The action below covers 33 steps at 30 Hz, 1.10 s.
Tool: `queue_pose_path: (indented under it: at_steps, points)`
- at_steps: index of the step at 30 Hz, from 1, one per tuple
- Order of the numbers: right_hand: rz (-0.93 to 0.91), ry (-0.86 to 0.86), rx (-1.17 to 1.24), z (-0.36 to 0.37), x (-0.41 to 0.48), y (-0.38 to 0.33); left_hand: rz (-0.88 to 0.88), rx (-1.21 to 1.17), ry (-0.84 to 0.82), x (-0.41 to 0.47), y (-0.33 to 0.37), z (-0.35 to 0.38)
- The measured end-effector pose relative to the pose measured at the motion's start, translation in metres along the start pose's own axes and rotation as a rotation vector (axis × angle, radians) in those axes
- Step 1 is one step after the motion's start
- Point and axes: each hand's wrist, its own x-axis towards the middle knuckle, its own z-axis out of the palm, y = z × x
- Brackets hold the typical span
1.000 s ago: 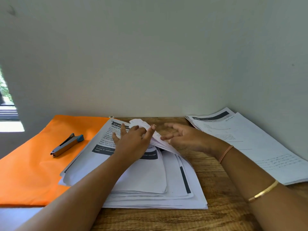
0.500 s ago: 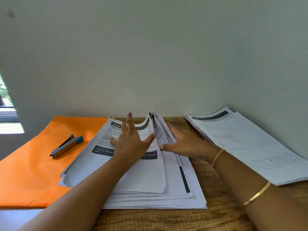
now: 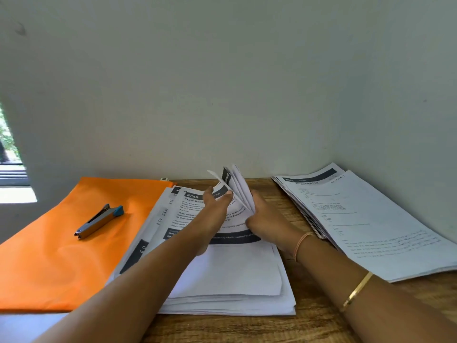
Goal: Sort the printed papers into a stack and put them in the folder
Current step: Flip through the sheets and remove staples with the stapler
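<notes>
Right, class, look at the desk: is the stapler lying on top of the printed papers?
No, the stapler lies on the orange folder, left of the printed papers and apart from them.

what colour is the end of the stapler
Blue, on the stapler lying on the orange folder; head view.

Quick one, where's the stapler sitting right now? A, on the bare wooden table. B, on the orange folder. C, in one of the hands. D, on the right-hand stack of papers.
B: the stapler lies flat on the orange folder, to the left of the middle paper stack.
</notes>
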Motion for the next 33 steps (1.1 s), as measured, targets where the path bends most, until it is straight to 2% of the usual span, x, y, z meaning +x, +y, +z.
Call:
queue_pose_path:
  at_steps: [3, 6, 8, 10, 14, 15, 17, 20, 23, 25, 29, 33]
  points:
    - [0.088, 0.014, 0.147, -0.006, 0.003, 0.002, 0.057, 0.182, 0.014, -0.004, 0.004, -0.008]
    - [0.144, 0.037, 0.275, -0.022, 0.008, 0.004, 0.161, 0.477, 0.174, -0.001, 0.006, -0.027]
    - [0.168, 0.075, 0.377, -0.034, 0.010, 0.006, 0.145, 0.579, 0.274, 0.004, 0.004, -0.040]
    - [0.169, 0.138, 0.464, -0.045, 0.012, 0.008, 0.116, 0.516, 0.329, 0.009, 0.002, -0.051]
    - [0.098, 0.263, 0.602, -0.061, 0.012, 0.006, 0.095, -0.082, 0.309, 0.005, 0.009, -0.055]
    - [0.065, 0.291, 0.605, -0.064, 0.012, 0.004, 0.095, -0.172, 0.285, 0.007, 0.009, -0.056]
    - [-0.001, 0.334, 0.583, -0.068, 0.011, 0.000, 0.181, -0.093, 0.272, 0.007, 0.010, -0.054]
    - [-0.114, 0.371, 0.588, -0.073, 0.010, -0.009, 0.430, 0.028, 0.376, 0.001, 0.018, -0.051]
    - [-0.225, 0.365, 0.611, -0.079, 0.013, -0.023, 0.675, 0.045, 0.506, -0.010, 0.029, -0.050]
    - [-0.295, 0.356, 0.628, -0.082, 0.015, -0.032, 0.777, 0.030, 0.535, -0.012, 0.031, -0.051]
    - [-0.339, 0.329, 0.648, -0.080, 0.017, -0.036, 0.819, 0.010, 0.486, -0.009, 0.028, -0.054]
    - [-0.279, 0.286, 0.663, -0.078, 0.018, -0.022, 0.671, 0.096, 0.312, -0.005, 0.021, -0.052]
